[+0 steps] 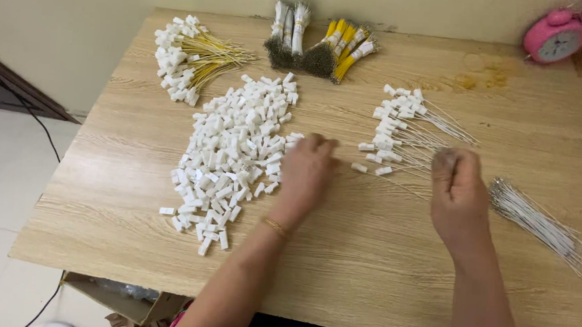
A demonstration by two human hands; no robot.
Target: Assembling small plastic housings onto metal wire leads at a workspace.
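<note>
My left hand reaches into the right edge of a big heap of small white plastic connector blocks on the wooden table; its fingers curl over the blocks, and whether one is gripped is hidden. My right hand hovers beside a pile of white blocks fitted with thin white wires, fingers pinched together near the wire ends. A loose bundle of bare white wires lies just right of that hand.
A pile of white blocks with yellow wires sits at the back left. Tied bundles of white and yellow wires lie at the back centre. A pink alarm clock stands at the back right. A cardboard box sits under the table's front edge.
</note>
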